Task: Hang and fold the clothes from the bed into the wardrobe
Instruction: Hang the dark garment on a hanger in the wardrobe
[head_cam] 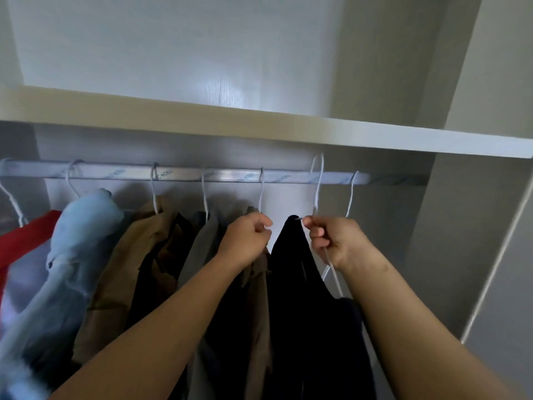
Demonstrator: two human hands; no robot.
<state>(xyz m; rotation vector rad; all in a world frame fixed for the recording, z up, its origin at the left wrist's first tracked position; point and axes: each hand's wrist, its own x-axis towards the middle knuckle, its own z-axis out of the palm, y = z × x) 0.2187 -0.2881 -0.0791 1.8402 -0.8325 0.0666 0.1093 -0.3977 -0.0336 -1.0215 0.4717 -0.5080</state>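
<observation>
Inside the wardrobe (461, 226), both arms reached up toward the rail (230, 176) that ran under a white shelf (259, 128). The right hand (331, 241) pinched the wire of a white hanger (317, 183) between thumb and curled fingers, just below its hook. A black garment (300, 284) hung from that hanger and draped down between the two forearms. The hook stood at the rail with its top rising above the bar; whether it was fully seated could not be told.

The left hand (248, 238) was closed in a fist just left of the black garment. Its fingers were curled at the foot of a second hanger (261, 194), whose hook sat on the rail, and the wire ran straight down into the fist.

Left of it hung a grey garment (202, 241), a tan garment (129, 255), a light blue garment (78, 241) and a red garment (26, 235), each on a white hanger. A bare hanger (351, 194) hung on the rail just to the right of the one being held.
</observation>
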